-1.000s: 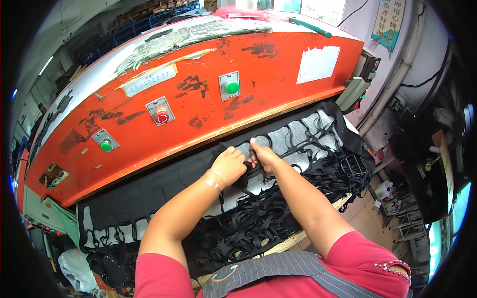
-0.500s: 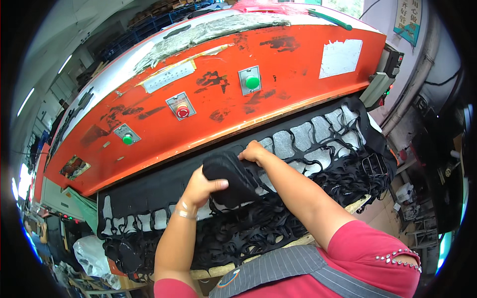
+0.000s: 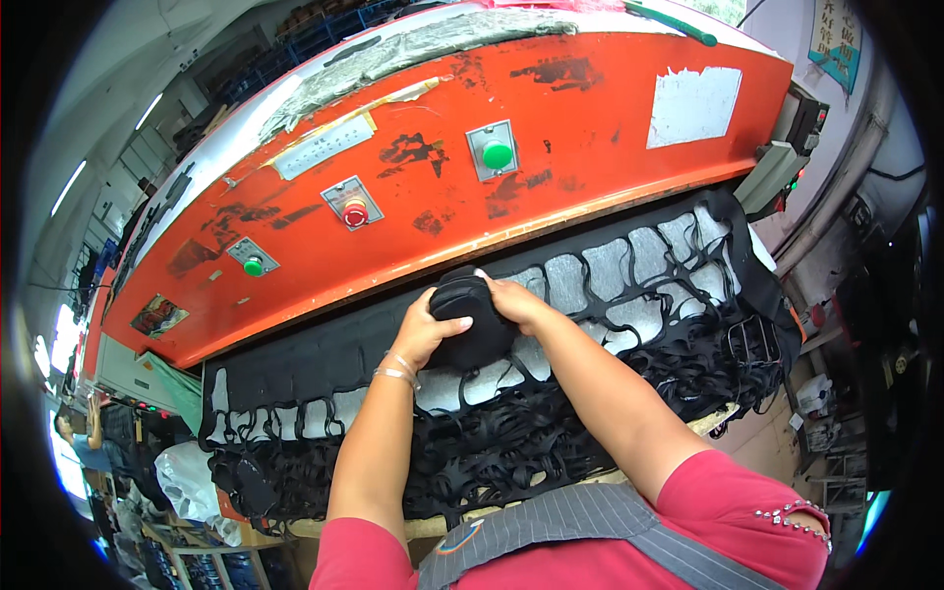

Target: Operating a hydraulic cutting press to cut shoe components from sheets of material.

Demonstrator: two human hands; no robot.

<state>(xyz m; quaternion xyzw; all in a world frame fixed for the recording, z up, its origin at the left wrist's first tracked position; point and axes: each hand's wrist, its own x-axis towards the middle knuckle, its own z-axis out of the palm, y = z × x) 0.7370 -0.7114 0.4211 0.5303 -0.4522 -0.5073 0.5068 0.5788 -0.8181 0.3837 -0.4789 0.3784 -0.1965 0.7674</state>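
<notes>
A thick stack of rounded black cut fabric pieces (image 3: 477,329) is gripped between my two hands above the press bed. My left hand (image 3: 423,329) wraps its left side, thumb across the top. At the far right side of the stack, my right hand (image 3: 511,303) closes on its edge. Below lies black sheet material (image 3: 295,374), whole at the left. Toward the right, cut-out openings leave a dark web over the light grey bed (image 3: 565,285).
Behind the bed stands the orange press front (image 3: 413,236), with a red button (image 3: 355,212) and green buttons (image 3: 498,154). Tangled black offcut strips (image 3: 492,462) hang along the near edge. A clear plastic bag (image 3: 187,482) sits at lower left; a wire rack (image 3: 752,339) at right.
My right hand has moved from the sheet onto the stack's right side. The stack has turned more upright between both hands and shifted slightly right and away from me.
</notes>
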